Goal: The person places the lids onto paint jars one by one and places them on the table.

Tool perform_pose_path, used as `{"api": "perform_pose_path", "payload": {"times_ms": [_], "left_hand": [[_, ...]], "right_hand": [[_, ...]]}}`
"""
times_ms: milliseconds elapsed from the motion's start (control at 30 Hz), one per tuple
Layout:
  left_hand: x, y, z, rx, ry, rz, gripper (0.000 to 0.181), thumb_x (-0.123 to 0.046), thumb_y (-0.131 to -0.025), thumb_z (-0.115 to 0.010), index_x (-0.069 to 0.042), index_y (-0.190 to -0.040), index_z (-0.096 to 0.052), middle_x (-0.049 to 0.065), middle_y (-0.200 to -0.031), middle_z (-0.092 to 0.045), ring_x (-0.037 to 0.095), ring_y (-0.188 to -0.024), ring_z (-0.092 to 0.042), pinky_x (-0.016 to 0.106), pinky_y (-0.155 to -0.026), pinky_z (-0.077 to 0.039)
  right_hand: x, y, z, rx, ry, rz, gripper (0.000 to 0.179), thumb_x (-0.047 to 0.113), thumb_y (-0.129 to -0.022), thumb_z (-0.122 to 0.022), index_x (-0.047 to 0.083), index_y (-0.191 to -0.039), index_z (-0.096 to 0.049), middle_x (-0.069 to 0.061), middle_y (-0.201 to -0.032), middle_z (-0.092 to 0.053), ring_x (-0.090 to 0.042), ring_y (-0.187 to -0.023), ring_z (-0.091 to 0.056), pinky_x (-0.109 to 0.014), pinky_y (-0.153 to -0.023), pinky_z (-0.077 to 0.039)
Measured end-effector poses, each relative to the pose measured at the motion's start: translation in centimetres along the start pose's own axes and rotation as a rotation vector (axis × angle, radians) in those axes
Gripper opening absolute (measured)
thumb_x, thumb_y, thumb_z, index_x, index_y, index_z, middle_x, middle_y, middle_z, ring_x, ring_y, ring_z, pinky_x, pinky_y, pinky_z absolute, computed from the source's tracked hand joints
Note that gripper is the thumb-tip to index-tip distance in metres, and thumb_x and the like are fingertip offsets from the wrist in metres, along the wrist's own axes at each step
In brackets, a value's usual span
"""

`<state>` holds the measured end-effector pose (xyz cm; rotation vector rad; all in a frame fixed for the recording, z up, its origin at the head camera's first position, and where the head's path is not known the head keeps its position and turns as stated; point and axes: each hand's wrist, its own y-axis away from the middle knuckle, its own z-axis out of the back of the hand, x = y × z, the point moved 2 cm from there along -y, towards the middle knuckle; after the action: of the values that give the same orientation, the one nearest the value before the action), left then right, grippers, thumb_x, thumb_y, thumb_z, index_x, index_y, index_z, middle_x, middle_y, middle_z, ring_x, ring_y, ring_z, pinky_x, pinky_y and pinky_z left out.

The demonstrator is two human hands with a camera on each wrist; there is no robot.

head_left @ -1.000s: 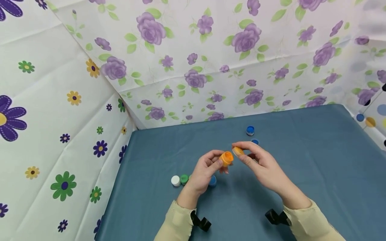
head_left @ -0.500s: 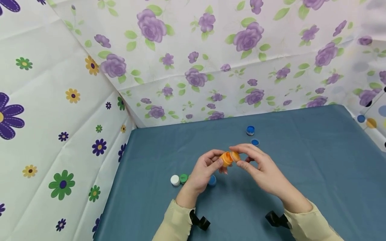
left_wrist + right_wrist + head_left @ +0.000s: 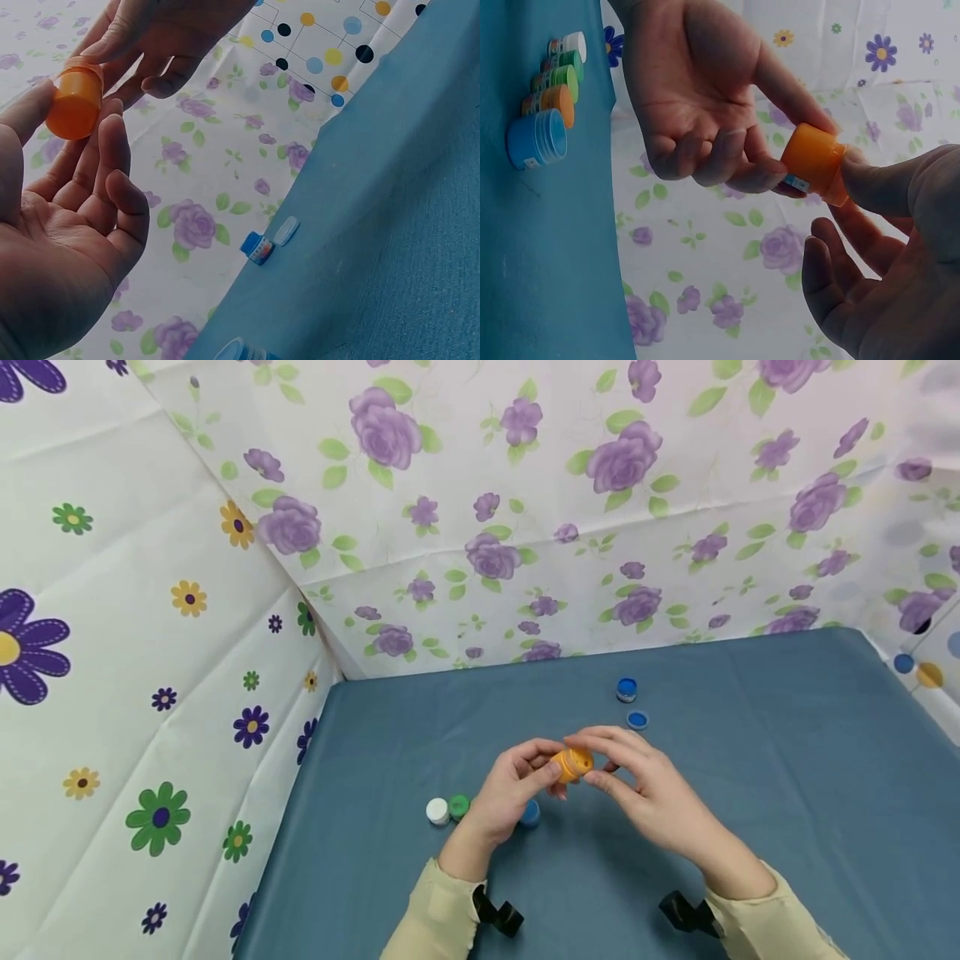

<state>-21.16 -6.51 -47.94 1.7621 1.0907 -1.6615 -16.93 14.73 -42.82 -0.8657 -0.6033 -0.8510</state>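
Observation:
A small orange paint jar is held up over the table, tilted with its top end to the right. My left hand grips its body between thumb and fingers. Its orange lid sits at the jar's mouth, and my right hand pinches the lid's edge with thumb and fingertips. In the right wrist view the right thumb lies against the lid, and part of a label shows on the jar.
Several paint jars stand in a row, among them a white jar, a green jar and a blue jar. Farther back, an open blue jar stands with its lid beside it. Flowered cloth hangs behind the blue-covered table.
My right hand has moved the orange lid left, from beside the open jar onto its mouth. My left hand has kept its grip on the jar, its mouth turning slightly toward the right.

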Motion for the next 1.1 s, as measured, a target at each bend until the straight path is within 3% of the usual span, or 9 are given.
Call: {"api": "perform_pose_path", "payload": {"times_ms": [167,333,433,567,667,800,933,1000,1100], "left_hand": [[-0.2,-0.1,0.2,0.016,-0.021,0.010,0.056,-0.035,-0.109,-0.066,0.014,-0.135,-0.058,-0.004,-0.105,-0.074,0.012,-0.081,-0.067,0.028,-0.078,-0.058],[-0.3,-0.2,0.6,0.027,-0.040,0.008,0.052,-0.031,-0.108,-0.070,0.012,-0.134,-0.060,-0.001,-0.108,-0.073,0.012,-0.083,-0.068,0.028,-0.079,-0.059],[-0.3,0.0,0.7,0.040,-0.057,0.003,0.047,-0.026,-0.107,-0.072,0.011,-0.135,-0.061,0.000,-0.110,-0.072,0.013,-0.086,-0.068,0.029,-0.081,-0.060],[-0.3,0.3,0.6,0.053,-0.077,-0.023,0.042,-0.021,-0.105,-0.074,0.008,-0.134,-0.064,0.001,-0.112,-0.072,0.014,-0.089,-0.069,0.032,-0.082,-0.060],[-0.3,0.3,0.3,0.062,-0.103,-0.033,0.041,-0.020,-0.103,-0.077,0.006,-0.133,-0.066,0.000,-0.113,-0.072,0.022,-0.092,-0.068,0.031,-0.082,-0.059],[-0.5,0.3,-0.1,0.065,-0.157,-0.018,0.041,-0.021,-0.101,-0.080,0.006,-0.130,-0.067,0.001,-0.112,-0.071,0.023,-0.092,-0.065,0.026,-0.081,-0.056],[-0.7,0.3,-0.2,0.053,-0.158,0.002,0.036,-0.015,-0.103,-0.076,0.006,-0.130,-0.067,0.002,-0.110,-0.070,0.015,-0.088,-0.066,0.027,-0.080,-0.058],[-0.6,0.3,-0.1,0.041,-0.139,0.010,0.034,-0.013,-0.104,-0.073,0.006,-0.131,-0.066,0.001,-0.109,-0.070,0.014,-0.086,-0.066,0.029,-0.080,-0.059],[-0.5,0.2,0.1,0.022,-0.093,0.011,0.034,-0.015,-0.108,-0.068,0.008,-0.134,-0.064,0.000,-0.108,-0.071,0.014,-0.084,-0.067,0.031,-0.080,-0.060]], "right_hand": [[0.0,-0.1,0.2,0.004,0.035,-0.011,0.048,0.006,-0.100,-0.076,0.022,-0.144,-0.068,0.006,-0.144,-0.062,-0.013,-0.118,-0.062,-0.031,-0.084,-0.056],[0.3,-0.2,0.2,-0.028,0.122,-0.063,0.039,0.019,-0.099,-0.080,0.021,-0.138,-0.071,0.009,-0.134,-0.068,-0.012,-0.114,-0.062,-0.034,-0.082,-0.055],[0.5,-0.2,0.0,-0.050,0.217,-0.097,0.031,0.032,-0.098,-0.082,0.022,-0.126,-0.074,0.009,-0.120,-0.070,-0.012,-0.108,-0.060,-0.038,-0.080,-0.053],[0.6,-0.4,-0.3,-0.062,0.369,-0.133,0.023,0.048,-0.098,-0.078,0.027,-0.099,-0.070,0.011,-0.095,-0.064,-0.013,-0.092,-0.055,-0.037,-0.070,-0.047],[0.6,-0.7,-0.4,-0.061,0.457,-0.148,0.039,0.054,-0.103,-0.070,0.028,-0.074,-0.061,0.012,-0.073,-0.054,-0.012,-0.076,-0.049,-0.034,-0.063,-0.042],[0.5,-0.9,-0.6,-0.007,0.459,-0.256,0.062,0.061,-0.109,-0.053,0.028,-0.057,-0.055,0.010,-0.057,-0.045,-0.012,-0.061,-0.046,-0.033,-0.055,-0.039],[0.4,-0.6,-0.3,0.012,0.414,-0.365,0.065,0.062,-0.112,-0.044,0.026,-0.061,-0.064,0.005,-0.052,-0.043,-0.017,-0.048,-0.043,-0.032,-0.045,-0.034],[0.3,-0.4,0.0,-0.009,0.391,-0.345,0.059,0.058,-0.112,-0.046,0.025,-0.069,-0.067,0.004,-0.056,-0.046,-0.017,-0.048,-0.043,-0.032,-0.045,-0.034],[0.1,-0.2,0.6,-0.019,0.326,-0.248,0.033,0.049,-0.113,-0.054,0.026,-0.103,-0.075,0.008,-0.083,-0.063,-0.011,-0.068,-0.055,-0.033,-0.056,-0.045]]}}
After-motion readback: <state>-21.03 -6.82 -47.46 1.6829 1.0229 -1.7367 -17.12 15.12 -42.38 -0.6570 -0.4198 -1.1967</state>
